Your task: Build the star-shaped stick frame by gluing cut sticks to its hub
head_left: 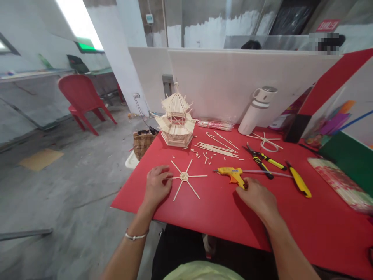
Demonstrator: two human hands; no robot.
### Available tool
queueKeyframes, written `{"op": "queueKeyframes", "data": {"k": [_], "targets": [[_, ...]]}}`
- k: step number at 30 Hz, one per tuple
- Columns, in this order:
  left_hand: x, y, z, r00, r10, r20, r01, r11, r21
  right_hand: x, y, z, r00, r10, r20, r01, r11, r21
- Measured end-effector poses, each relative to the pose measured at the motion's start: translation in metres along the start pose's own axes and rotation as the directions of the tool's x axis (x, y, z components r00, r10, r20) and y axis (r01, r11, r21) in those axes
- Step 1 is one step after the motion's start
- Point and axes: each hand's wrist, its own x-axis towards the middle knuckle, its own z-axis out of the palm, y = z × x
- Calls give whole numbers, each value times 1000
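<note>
A star-shaped stick frame (pixel 184 177) with six spokes lies flat on the red tabletop (pixel 215 217). At its left spoke, my left hand (pixel 158 183) has its fingers and thumb closed round the outer end. My right hand (pixel 259 194) grips the handle of a yellow hot glue gun (pixel 231 172), whose nozzle points left towards the star. A clear glue stick trails from the gun's back. Behind the star stands a pagoda model (pixel 176 120) made of thin wooden sticks. Loose sticks (pixel 217 149) and short cut pieces are scattered beside it.
Yellow-and-black pliers (pixel 262 159) and a yellow utility knife (pixel 298 181) lie right of the gun. A white thermos (pixel 256 111) stands at the back, near another stick star (pixel 264 139). Packs of sticks (pixel 340 182) sit at right. A red chair (pixel 83 97) stands left.
</note>
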Motion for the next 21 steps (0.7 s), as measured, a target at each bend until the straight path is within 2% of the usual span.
{"op": "queueKeyframes", "data": {"k": [4, 12, 15, 17, 21], "targets": [[0, 2, 0, 1000, 26, 14, -26, 1000, 11, 13, 1, 4, 1000, 5, 14, -6, 999, 33], [-2, 2, 0, 997, 28, 74, -30, 999, 25, 25, 3, 14, 996, -2, 84, -28, 937, 347], [-3, 1, 1, 997, 10, 82, -11, 1000, 20, 19, -12, 14, 995, -57, 87, -3, 823, 568], [-3, 2, 1, 997, 1, 80, -1, 1000, 12, 13, -29, 8, 992, -115, 55, 53, 760, 648], [-3, 2, 1, 997, -4, 78, 5, 1000, -6, 1, -70, -16, 979, -180, -97, 204, 856, 474]]}}
